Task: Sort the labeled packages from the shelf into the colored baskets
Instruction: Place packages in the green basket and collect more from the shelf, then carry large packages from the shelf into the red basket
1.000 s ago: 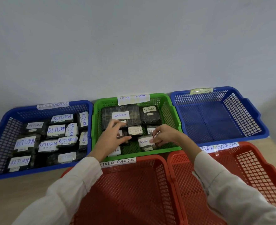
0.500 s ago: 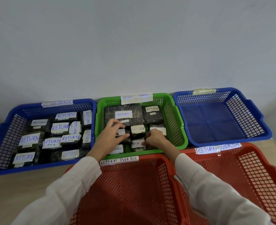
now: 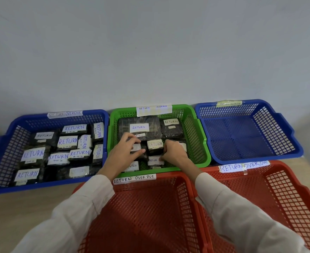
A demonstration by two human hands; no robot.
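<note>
The green basket at centre back holds several dark packages with white RETURN labels. My left hand reaches into it, and its fingers and thumb curl round a small package at the left middle. My right hand is also inside. Its thumb pinches the label of a front package, and its curled fingers lie against the right edge of a middle RETURN package. A large package and a smaller one lie at the back.
The left blue basket is full of RETURN packages. The right blue basket and two red baskets in front, tagged RETURN OVERDUE, hold nothing. A plain wall stands behind and wooden tabletop shows at front left.
My right hand brought the front package leftward and down onto the basket's front middle, and still holds its label. My left hand stayed on the small package.
</note>
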